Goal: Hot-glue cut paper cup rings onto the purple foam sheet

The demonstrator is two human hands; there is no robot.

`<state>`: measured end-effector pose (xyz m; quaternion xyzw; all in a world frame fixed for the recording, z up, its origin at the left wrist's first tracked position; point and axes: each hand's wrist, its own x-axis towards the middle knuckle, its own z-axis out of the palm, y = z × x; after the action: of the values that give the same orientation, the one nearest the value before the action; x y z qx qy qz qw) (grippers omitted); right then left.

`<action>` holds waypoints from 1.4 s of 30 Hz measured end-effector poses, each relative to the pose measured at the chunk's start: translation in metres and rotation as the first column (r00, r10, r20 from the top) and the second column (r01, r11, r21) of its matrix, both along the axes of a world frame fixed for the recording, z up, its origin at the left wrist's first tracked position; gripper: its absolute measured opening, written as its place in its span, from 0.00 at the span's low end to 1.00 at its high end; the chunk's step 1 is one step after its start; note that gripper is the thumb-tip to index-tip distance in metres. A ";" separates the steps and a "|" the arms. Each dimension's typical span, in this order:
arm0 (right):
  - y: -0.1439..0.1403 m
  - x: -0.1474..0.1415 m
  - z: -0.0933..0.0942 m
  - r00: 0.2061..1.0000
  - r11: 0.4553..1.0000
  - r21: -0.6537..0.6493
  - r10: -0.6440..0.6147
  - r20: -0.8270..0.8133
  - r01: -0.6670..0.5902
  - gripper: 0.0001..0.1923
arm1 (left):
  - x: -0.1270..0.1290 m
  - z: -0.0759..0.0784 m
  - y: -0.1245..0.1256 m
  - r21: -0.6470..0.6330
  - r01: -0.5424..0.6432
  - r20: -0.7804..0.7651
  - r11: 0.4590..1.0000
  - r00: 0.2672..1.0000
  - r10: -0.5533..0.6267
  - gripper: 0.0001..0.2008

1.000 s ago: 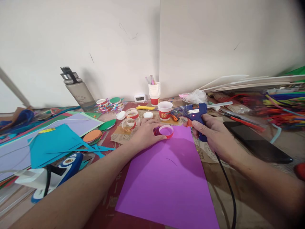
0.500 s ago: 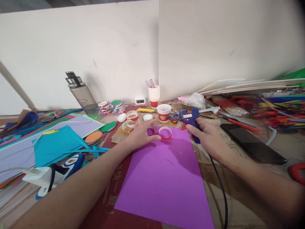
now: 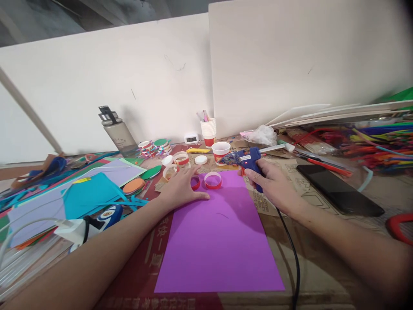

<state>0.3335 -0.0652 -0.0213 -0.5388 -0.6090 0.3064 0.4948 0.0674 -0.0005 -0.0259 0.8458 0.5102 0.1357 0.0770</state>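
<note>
**Glue gun gripped beside two paper rings**

The blue glue gun (image 3: 250, 158) sits at the far right corner of the purple sheet (image 3: 219, 241), nozzle toward a red-and-white cup (image 3: 221, 153) — its handle is hidden inside the right hand (image 3: 269, 185), which is clamped around it. The left hand (image 3: 180, 189) lies flat and spread on the sheet's far left corner, fingertips touching a red paper ring (image 3: 195, 182); whether it grips anything is unclear. A second ring (image 3: 213, 180) stands just beside — apart from both hands.
</note>
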 end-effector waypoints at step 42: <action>0.002 -0.006 -0.011 0.999 0.998 -0.045 0.040 0.012 -0.040 0.17 | 0.009 0.003 0.007 0.040 0.054 0.052 0.998 0.997 -0.056 0.43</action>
<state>0.3278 -0.0631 -0.0324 -0.5394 -0.6157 0.3264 0.4726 0.0765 0.0069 -0.0226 0.8571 0.4815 0.1660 0.0778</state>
